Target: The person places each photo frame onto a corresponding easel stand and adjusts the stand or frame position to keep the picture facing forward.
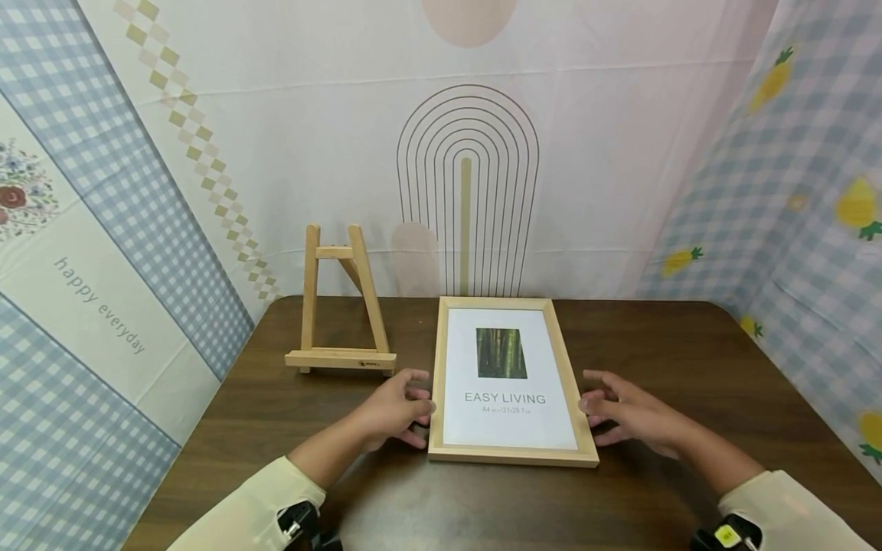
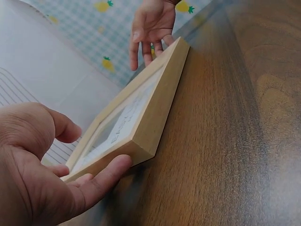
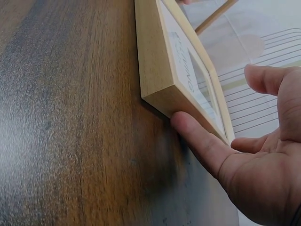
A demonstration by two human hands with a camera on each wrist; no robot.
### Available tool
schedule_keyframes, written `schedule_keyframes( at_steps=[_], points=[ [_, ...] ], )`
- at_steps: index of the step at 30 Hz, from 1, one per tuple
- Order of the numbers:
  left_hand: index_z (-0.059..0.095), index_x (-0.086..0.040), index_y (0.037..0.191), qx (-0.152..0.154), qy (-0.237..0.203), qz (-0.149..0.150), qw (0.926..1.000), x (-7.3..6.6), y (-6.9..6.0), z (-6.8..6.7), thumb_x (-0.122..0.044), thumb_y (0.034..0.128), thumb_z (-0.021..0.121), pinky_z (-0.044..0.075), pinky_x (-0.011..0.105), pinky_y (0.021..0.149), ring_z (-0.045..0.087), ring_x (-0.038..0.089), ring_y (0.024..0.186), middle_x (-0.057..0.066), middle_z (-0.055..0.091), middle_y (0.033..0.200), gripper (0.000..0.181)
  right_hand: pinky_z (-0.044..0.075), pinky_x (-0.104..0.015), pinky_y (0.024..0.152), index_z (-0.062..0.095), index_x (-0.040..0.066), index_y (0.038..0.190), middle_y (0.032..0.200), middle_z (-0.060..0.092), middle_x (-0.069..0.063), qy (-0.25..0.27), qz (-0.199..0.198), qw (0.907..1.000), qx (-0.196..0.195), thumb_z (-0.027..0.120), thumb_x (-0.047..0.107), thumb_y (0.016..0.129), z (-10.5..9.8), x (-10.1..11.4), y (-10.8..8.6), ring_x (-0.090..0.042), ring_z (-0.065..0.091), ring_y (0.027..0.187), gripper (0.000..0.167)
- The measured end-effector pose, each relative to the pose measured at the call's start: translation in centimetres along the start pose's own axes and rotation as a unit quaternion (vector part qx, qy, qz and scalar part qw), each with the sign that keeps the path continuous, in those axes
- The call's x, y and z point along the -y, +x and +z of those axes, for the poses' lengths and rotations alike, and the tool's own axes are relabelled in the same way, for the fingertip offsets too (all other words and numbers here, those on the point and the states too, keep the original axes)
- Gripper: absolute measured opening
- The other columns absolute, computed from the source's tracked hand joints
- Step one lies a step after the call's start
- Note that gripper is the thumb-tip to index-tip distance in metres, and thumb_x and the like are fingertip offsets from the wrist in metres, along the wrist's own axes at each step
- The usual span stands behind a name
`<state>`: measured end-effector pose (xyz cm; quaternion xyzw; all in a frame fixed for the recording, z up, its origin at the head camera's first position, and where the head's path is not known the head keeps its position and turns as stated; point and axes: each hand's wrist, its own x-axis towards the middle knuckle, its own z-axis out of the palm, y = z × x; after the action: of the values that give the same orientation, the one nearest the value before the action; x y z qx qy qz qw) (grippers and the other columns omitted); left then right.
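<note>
A light wooden picture frame [image 1: 513, 454] lies flat on the brown table, its white sheet reading "EASY LIVING" around a small forest picture. My left hand [image 1: 396, 409] is at its left edge; in the left wrist view that hand [image 2: 42, 169] has a fingertip against the frame's side [image 2: 157, 108] and the thumb raised. On the opposite edge is my right hand [image 1: 634, 413], fingers spread. The right wrist view shows this hand [image 3: 263, 174] with one fingertip at the frame's side [image 3: 157, 56] near a corner, thumb held apart. Neither hand curls round the frame.
A small wooden easel [image 1: 341, 358] stands at the back left of the table [image 1: 276, 436], left of the picture frame. Behind the table hangs a pale cloth [image 1: 592, 176] with arch lines, and checked cloths hang on both sides.
</note>
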<state>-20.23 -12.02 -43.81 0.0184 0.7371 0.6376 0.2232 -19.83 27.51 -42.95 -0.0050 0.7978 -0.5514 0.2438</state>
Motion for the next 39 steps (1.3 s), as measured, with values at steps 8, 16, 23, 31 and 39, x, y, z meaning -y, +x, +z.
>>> schedule_keyframes(
  at_steps=[8,16,23,31,39],
  points=[
    [0.031,0.001,0.154,-0.008,-0.001,0.001,1.0,0.0,0.3,0.5,-0.001,0.0959,0.065,0.061,0.047,0.061,0.062,0.03,0.087,0.024,0.053,0.125,0.067,0.059,-0.051,0.082,0.007,-0.003,0.16,0.144,0.038,-0.033,0.018,0.006,0.9998,0.003,0.063,0.027,0.103,0.2,0.1,0.1,-0.034,0.059,0.107,0.086],
    [0.036,0.012,0.148,-0.007,0.035,0.005,0.9993,0.2,0.6,1.0,-0.005,0.0952,0.064,0.061,0.043,0.06,0.058,0.028,0.088,0.019,0.051,0.116,0.062,0.058,-0.05,0.083,0.004,-0.005,0.16,0.143,0.037,-0.033,0.027,0.004,0.9996,0.005,0.062,0.027,0.103,0.3,0.1,0.1,-0.036,0.058,0.108,0.087],
    [0.057,0.01,0.131,0.002,0.079,0.013,0.9968,0.1,0.8,1.7,-0.006,0.0965,0.062,0.059,0.038,0.056,0.066,0.023,0.074,0.015,0.063,0.1,0.039,0.058,-0.05,0.084,0.004,-0.006,0.159,0.145,0.036,-0.033,0.024,0.002,0.9997,0.007,0.062,0.026,0.103,0.3,0.1,0.1,-0.035,0.058,0.109,0.087],
    [0.044,0.01,0.145,-0.006,0.059,0.01,0.9982,0.1,0.7,2.0,-0.008,0.0952,0.062,0.052,0.032,0.06,0.064,0.024,0.079,0.015,0.061,0.107,0.056,0.058,-0.05,0.086,0.003,-0.004,0.161,0.147,0.035,-0.033,0.037,-0.009,0.9993,0.005,0.061,0.023,0.103,0.6,0.3,-0.1,-0.036,0.057,0.109,0.086],
    [0.027,0.006,0.155,-0.02,0.018,-0.005,0.9996,-0.4,0.5,2.1,-0.005,0.0981,0.054,0.058,0.042,0.066,0.069,0.029,0.083,0.023,0.06,0.113,0.064,0.058,-0.05,0.085,0.003,-0.002,0.161,0.143,0.041,-0.033,0.045,-0.033,0.9984,-0.005,0.06,0.021,0.102,0.2,0.9,-0.2,-0.036,0.058,0.107,0.085]
  ],
)
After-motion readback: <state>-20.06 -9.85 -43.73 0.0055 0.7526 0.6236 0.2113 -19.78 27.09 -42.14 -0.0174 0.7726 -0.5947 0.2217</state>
